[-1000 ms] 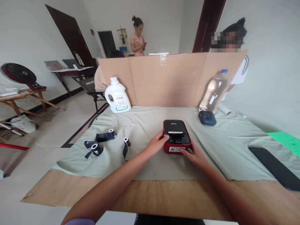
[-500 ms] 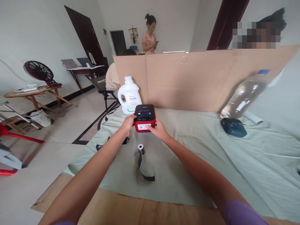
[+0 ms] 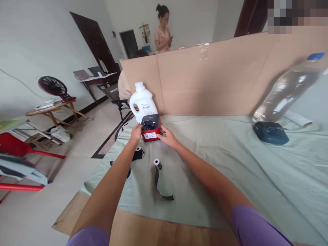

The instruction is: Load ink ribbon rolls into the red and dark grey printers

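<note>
Printer (image 3: pixel 150 130), red and black, lies near 12 o'clock from me, its label (image 3: pixel 150 135) facing 6 o'clock. My left hand (image 3: pixel 136 134) grips its 9 o'clock side and my right hand (image 3: pixel 169 137) its 3 o'clock side, so neither is nearer; foreshortened, its long axis I can't tell. Just beyond, toward 12 o'clock, stands a white jug (image 3: pixel 144 101); whether they touch, I can't tell. Nearer me, at 6 o'clock from the printer, a roll (image 3: pixel 158 165) trails its strip on the cloth (image 3: pixel 205 147).
</note>
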Action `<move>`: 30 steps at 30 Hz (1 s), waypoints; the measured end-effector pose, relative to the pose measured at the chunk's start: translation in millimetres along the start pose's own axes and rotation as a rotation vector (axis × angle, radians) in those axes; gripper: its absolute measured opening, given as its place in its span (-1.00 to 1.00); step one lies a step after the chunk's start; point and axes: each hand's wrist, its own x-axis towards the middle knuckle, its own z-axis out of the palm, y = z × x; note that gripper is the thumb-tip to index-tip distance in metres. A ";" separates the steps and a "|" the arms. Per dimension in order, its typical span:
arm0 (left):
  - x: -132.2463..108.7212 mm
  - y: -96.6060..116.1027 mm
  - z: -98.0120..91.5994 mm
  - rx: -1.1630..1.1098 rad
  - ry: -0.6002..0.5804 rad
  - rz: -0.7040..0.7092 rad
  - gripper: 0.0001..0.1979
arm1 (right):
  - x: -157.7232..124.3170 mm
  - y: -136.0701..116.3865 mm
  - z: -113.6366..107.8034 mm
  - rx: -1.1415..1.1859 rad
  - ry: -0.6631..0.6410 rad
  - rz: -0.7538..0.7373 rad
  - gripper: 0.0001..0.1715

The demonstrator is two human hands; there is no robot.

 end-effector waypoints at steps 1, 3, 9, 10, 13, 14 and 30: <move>-11.3 7.7 -0.4 0.020 0.040 0.038 -0.66 | -12.0 3.1 -15.4 -0.038 -0.011 0.009 -0.15; -47.2 25.7 0.0 0.015 0.083 0.199 -0.64 | -43.2 11.4 -60.9 -0.154 -0.007 0.009 -0.21; -225.8 63.7 38.7 0.188 -0.587 0.518 -0.73 | -150.7 27.4 -279.8 -0.845 0.418 0.104 -0.36; -252.3 64.1 53.2 0.285 -0.765 0.548 -0.71 | -162.6 28.1 -313.9 -0.950 0.533 0.185 -0.32; -306.2 54.4 99.4 0.580 -1.096 0.718 -0.58 | -185.6 32.0 -387.3 -1.052 0.823 0.486 -0.06; -316.0 49.0 112.1 0.645 -1.148 0.767 -0.53 | -189.9 34.4 -401.6 -1.029 0.865 0.575 0.04; -335.9 26.6 122.2 0.717 -1.286 0.984 -0.32 | -183.5 40.4 -380.1 -0.829 0.905 0.746 0.07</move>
